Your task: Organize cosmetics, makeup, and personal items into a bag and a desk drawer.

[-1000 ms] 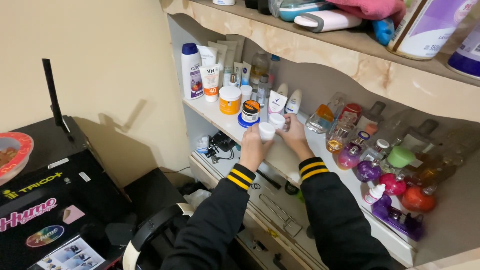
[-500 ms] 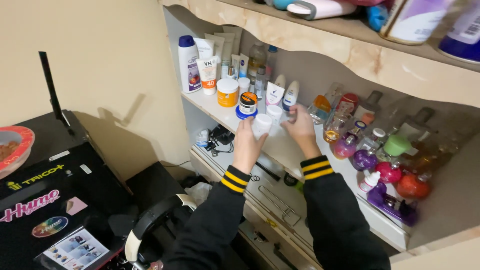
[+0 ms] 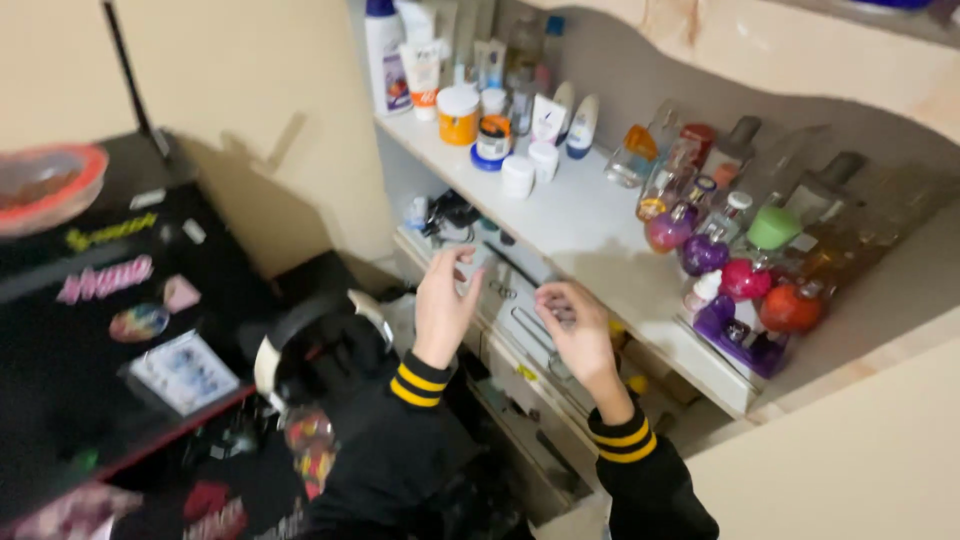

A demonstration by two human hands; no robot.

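Item: two small white lidded jars point(image 3: 518, 176) and point(image 3: 544, 160), set touching side by side on the white shelf point(image 3: 590, 225), well beyond both sets of fingertips and above them. Likely light, rigid plastic with smooth, somewhat slippery walls; best taken around the body below the lid, thumb opposite the fingers.

Left hand point(image 3: 440, 305): empty, fingers spread and loosely curled, held in the air below the shelf edge, gripping nothing.

Right hand point(image 3: 575, 330): empty, fingers bent inward but closed on nothing, beside the left hand and apart from it.

Under the fingers: a lower ledge point(image 3: 520, 330) with black cables point(image 3: 452, 212) and small oddments, blurred.

Just beyond the jars: a dark jar on a blue lid point(image 3: 492, 140), an orange tub with white lid point(image 3: 459, 102), upright tubes and roll-on bottles point(image 3: 582, 125).

To the right of the right fingers: a cluster of glass perfume bottles point(image 3: 745, 270), fragile, in purple, pink, orange and green.

To the left of the left fingers: white-and-black headphones point(image 3: 315, 340) and a black stickered case point(image 3: 110, 300).
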